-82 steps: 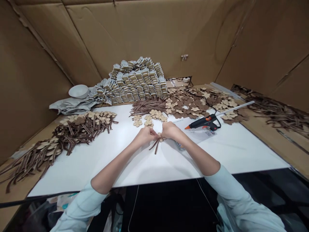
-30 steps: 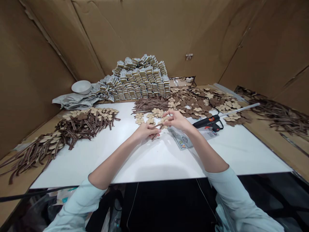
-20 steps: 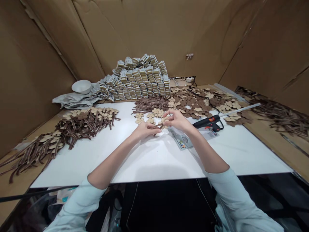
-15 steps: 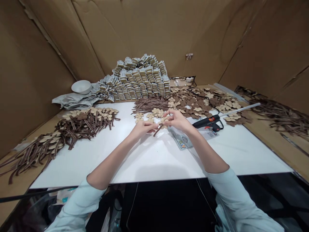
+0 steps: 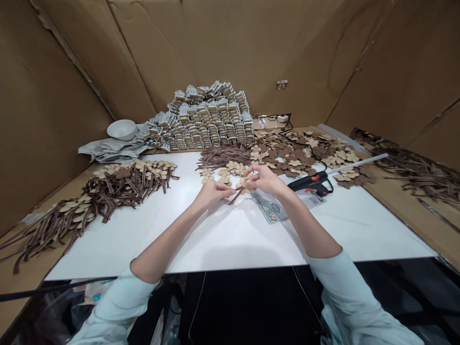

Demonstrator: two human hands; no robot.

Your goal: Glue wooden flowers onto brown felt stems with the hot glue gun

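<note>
Head view: both hands meet low over the white table, where the left hand pinches the near end of a brown ribbon strip. The strip's long axis slants up and to the right toward the right hand, whose fingers are closed on a tan flower cutout at the strip's far end. A small heap of loose cutouts sits just beyond the fingers, a glue gun lies near on the right, and a printed packet rests beside the right wrist, with nothing between the hands.
</note>
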